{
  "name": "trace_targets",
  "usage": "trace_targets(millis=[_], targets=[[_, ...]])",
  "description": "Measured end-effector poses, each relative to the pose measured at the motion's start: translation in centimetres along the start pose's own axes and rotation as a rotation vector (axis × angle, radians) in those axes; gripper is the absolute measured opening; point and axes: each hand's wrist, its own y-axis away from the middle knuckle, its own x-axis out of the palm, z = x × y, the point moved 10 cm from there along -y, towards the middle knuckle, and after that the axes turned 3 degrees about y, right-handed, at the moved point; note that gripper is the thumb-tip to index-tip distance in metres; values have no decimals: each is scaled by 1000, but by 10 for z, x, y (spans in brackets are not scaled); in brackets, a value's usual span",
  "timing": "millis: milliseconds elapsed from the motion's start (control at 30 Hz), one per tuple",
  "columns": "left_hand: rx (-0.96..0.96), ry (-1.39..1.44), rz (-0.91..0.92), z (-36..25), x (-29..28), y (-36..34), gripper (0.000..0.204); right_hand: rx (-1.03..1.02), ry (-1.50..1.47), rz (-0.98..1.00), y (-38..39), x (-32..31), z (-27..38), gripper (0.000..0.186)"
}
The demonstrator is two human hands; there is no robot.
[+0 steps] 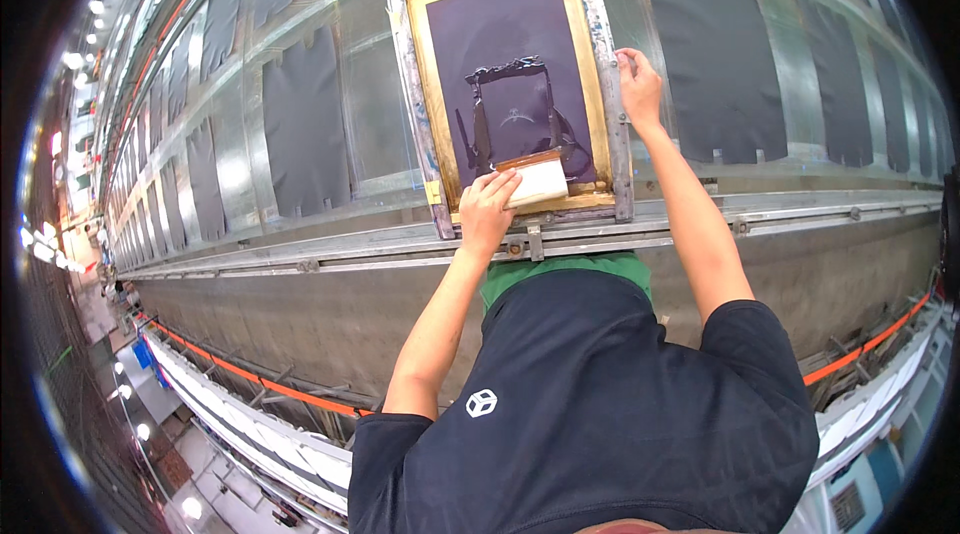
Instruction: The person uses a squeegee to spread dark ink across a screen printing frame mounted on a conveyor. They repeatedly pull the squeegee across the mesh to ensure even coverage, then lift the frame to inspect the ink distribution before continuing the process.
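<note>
A framed printing screen [398, 64] with yellow-taped inner edges lies on the long table ahead of me. Its dark purple mesh [500, 19] carries thick black ink [512, 68] in a rough rectangular outline. My left hand [487, 206] is closed on a squeegee [541, 182], pale with a brown edge, at the near end of the mesh. The squeegee's brown edge meets the ink. At the right side of the frame, my right hand [640, 89] rests with its fingers bent against the outer rail. Whether those fingers grip the rail is hard to see.
Dark fabric pieces [305, 124] lie in rows along the table, with another large piece [712, 59] just right of the screen. A metal rail [740, 224] with a small bracket [535, 239] runs along the table's near edge. Behind me an orange strip [260, 374] borders another long table.
</note>
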Motion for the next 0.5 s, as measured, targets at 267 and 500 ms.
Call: trace_targets(millis=[267, 500], targets=[[90, -43, 23, 1, -2, 30, 58, 64, 107, 84, 0, 15, -16, 26], [-155, -52, 134, 67, -20, -114, 39, -567, 419, 553, 39, 44, 131, 68]])
